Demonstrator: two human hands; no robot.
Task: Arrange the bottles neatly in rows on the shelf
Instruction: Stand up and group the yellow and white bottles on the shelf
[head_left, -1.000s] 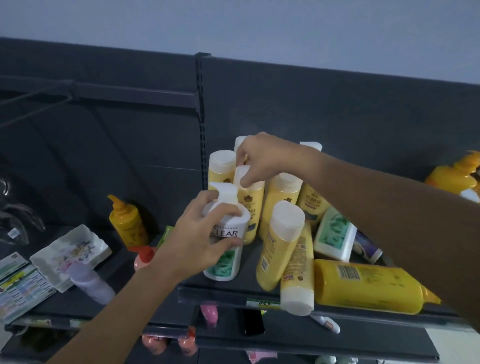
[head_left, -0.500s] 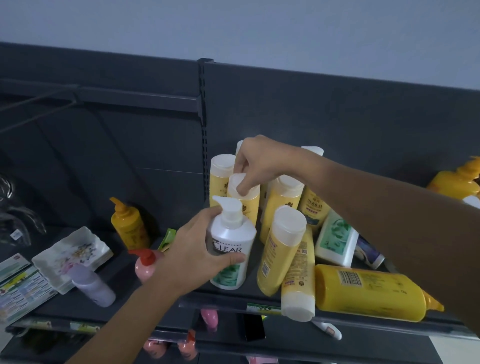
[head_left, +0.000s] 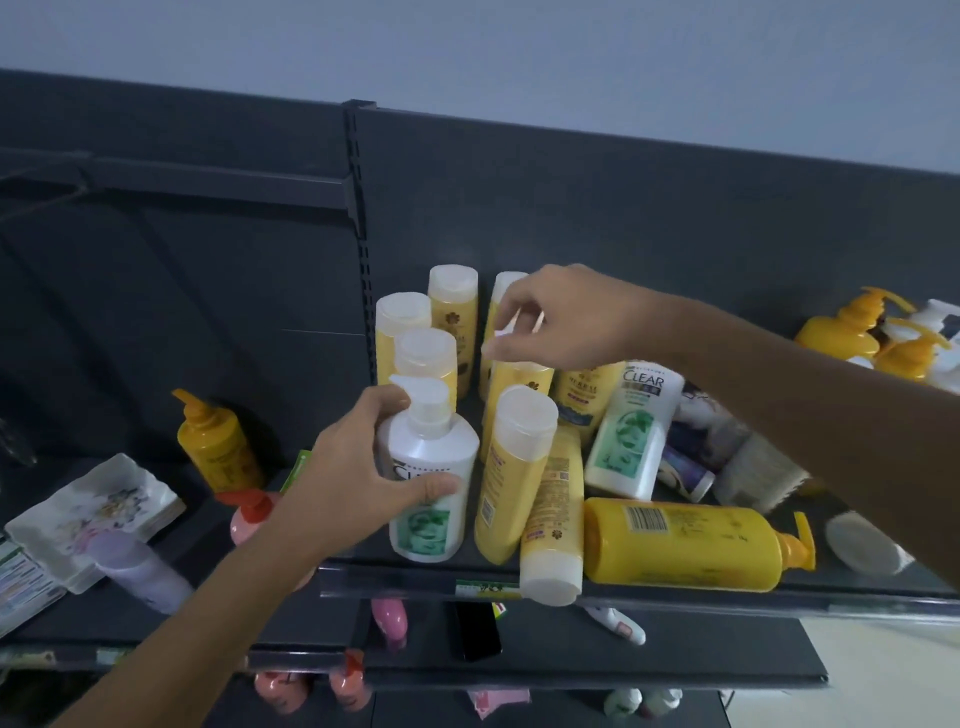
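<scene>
Gripping the white pump bottle (head_left: 427, 457) in the left hand (head_left: 358, 467), pinching the cap (head_left: 500, 343) of a yellow bottle (head_left: 514, 384) with the right hand (head_left: 566, 322), kinda risking knocking over the leaning bottle (head_left: 511, 467) just right of the left hand.

A white pump bottle (head_left: 431, 452) with green label, white-capped yellow bottles (head_left: 511, 467), dark grey shelf (head_left: 675, 597).

The light is dim, a bit blue and soft, so the shadows are faint. The dark back panel (head_left: 649, 218) looks flat and grey, and the yellow bottles (head_left: 511, 478) stand out brightest. Straight lines bend near the edges, and the right hand (head_left: 571, 322) looks a little smeared.
</scene>
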